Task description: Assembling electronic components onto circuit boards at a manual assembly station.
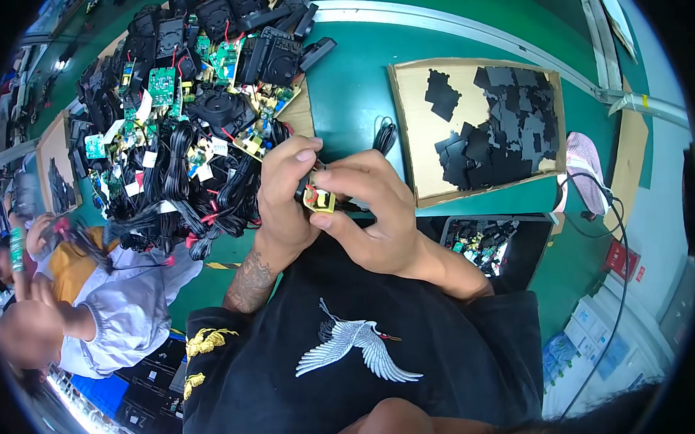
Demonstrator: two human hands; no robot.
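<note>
The left hand (pixel 283 195) and right hand (pixel 382 215) are drawn close together, fingers narrowed around a small yellow-edged electronic part (pixel 322 205) between their fingertips, the left seemingly steadying it while the right thumb and fingers work at it. Beyond and left of the left hand, a heap of black housings, cables and circuit boards (pixel 180 123) covers the worktop (pixel 349 77); right of the right hand, a shallow cardboard tray (pixel 420 132) keeps flat black pieces (pixel 506 125) together, probably for easy reach.
</note>
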